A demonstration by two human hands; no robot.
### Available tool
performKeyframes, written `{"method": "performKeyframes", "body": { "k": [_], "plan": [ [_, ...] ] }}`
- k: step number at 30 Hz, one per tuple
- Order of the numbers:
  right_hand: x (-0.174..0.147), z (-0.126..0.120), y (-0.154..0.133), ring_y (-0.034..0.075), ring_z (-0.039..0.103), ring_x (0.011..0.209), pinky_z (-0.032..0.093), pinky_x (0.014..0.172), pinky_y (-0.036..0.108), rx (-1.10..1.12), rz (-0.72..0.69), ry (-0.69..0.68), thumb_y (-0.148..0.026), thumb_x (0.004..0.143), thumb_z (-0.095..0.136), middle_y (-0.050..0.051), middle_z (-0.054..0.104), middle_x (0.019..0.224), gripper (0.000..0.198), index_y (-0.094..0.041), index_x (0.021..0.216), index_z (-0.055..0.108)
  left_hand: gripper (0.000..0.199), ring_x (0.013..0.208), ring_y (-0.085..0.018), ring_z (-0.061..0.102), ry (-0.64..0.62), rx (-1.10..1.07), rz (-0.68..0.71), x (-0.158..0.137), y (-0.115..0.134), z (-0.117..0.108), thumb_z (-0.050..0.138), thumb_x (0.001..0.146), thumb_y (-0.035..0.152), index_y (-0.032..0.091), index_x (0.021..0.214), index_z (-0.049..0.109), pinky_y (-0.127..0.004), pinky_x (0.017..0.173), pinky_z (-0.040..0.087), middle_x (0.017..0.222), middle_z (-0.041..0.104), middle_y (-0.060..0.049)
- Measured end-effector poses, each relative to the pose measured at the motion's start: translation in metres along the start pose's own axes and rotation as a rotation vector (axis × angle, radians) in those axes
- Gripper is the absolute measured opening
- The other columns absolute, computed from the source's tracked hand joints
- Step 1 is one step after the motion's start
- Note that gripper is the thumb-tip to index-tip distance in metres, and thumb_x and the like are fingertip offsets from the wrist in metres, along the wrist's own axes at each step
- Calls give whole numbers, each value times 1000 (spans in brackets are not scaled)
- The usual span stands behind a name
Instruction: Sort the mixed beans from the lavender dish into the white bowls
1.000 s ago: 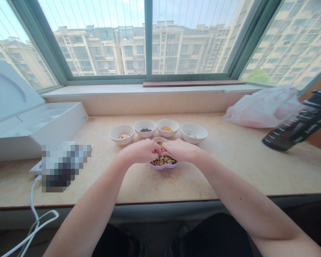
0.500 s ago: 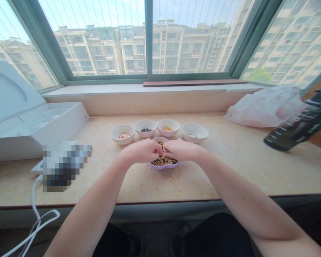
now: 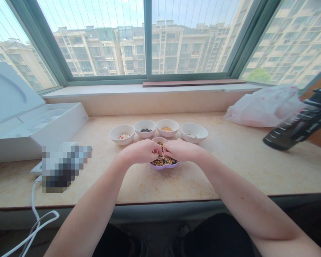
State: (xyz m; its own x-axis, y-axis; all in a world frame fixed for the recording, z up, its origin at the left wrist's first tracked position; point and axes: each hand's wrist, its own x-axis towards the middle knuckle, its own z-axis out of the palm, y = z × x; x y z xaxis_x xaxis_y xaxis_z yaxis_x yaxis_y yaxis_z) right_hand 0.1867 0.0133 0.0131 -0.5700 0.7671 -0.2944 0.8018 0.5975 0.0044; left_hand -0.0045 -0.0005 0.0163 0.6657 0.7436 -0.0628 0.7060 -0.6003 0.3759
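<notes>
My left hand and my right hand are close together over a purple bowl with a lobed rim. Mixed yellow and black beans fill it. Both hands have their fingers curled and pinched down at the beans; whatever lies between the fingertips is too small to make out. Behind the purple bowl stand white bowls in a row: one with pale and red pieces, one with black beans, one with yellow kernels, and the rightmost with a few small pale grains.
An open white box stands at the left. Nearer is a blurred-out object with a white cable. A plastic bag and a dark bottle lean at the right. The counter's front edge runs below my forearms.
The view has shifted very slightly. Both hands stay in nearly the same place over the purple bowl, with no clear change in their grip.
</notes>
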Motion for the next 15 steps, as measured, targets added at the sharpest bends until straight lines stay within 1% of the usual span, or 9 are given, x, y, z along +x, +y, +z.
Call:
{"method": "performKeyframes", "body": {
  "k": [2,4,7,9,11,15],
  "plan": [
    [1,1,0,21,67,74,38,58,29,9,0,51,-34,102,47,12,72,100,28,-16,97,68,26,60,-12,56,20,-4,7,0,0,0,51,81,14,20,86,76,-24,52,33,73,68,-2],
    [1,1,2,20,66,75,38,59,29,60,9,136,-30,102,45,12,72,96,28,-15,93,67,24,63,-13,58,58,-5,18,0,0,0,51,82,14,19,85,75,-23,54,35,75,70,-2],
    [0,-1,6,18,64,75,38,60,28,204,40,287,-24,98,48,9,71,87,23,-16,88,66,25,67,-14,59,135,18,15,0,0,-1,50,84,15,19,85,75,-24,57,38,80,72,-3],
    [0,-3,9,17,62,74,39,60,26,337,28,360,-22,94,52,6,71,84,18,-16,88,68,26,66,-14,58,181,49,4,1,-1,-1,49,85,15,19,83,75,-25,59,37,79,71,-3],
    [1,-3,12,16,62,73,40,60,25,489,-7,389,-22,91,56,5,72,81,16,-16,88,71,27,64,-14,56,220,72,2,1,-3,-1,48,86,16,20,82,75,-26,58,36,77,71,-3],
    [10,4,18,14,61,66,43,58,25,756,-64,403,-21,87,61,4,72,75,18,-15,88,77,29,64,-14,57,302,78,-24,2,-5,-1,50,88,18,22,89,79,-26,58,35,77,72,-3]
  ]
}}
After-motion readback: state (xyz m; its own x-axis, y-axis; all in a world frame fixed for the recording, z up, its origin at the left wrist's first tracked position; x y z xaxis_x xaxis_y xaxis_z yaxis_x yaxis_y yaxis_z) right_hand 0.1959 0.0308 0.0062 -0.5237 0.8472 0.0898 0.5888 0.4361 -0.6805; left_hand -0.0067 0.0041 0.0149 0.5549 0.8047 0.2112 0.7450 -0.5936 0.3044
